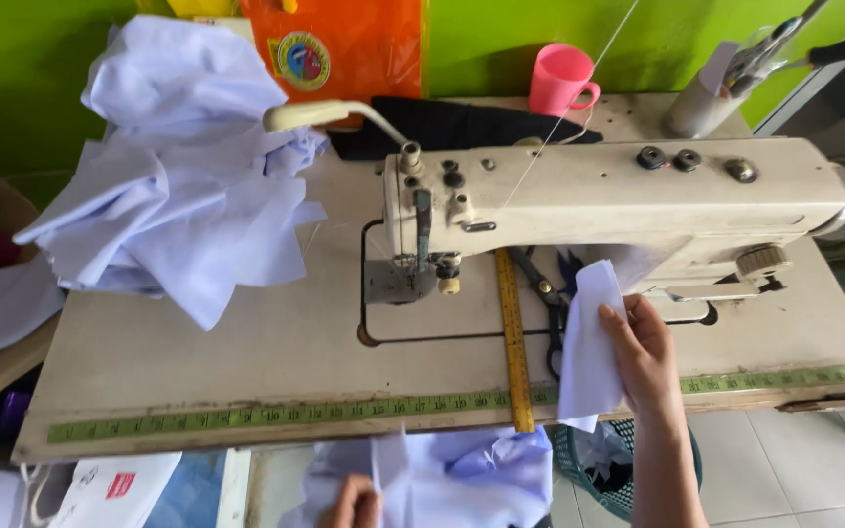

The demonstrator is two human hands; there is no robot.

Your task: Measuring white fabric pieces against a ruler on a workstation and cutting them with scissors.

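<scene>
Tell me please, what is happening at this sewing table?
A person sits at a sewing machine. The right hand holds a white fabric piece upright at the table edge, beside scissors and a yellow ruler. The left hand grips light blue cloth below the table. More blue fabric is piled on the left. Nothing lies under the needle.

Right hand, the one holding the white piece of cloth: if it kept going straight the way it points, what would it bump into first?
The right hand points up and away from the person, holding the white cloth piece. Going straight on, it would probably meet the cream sewing machine first, at its lower body. Depth is hard to judge.
</scene>
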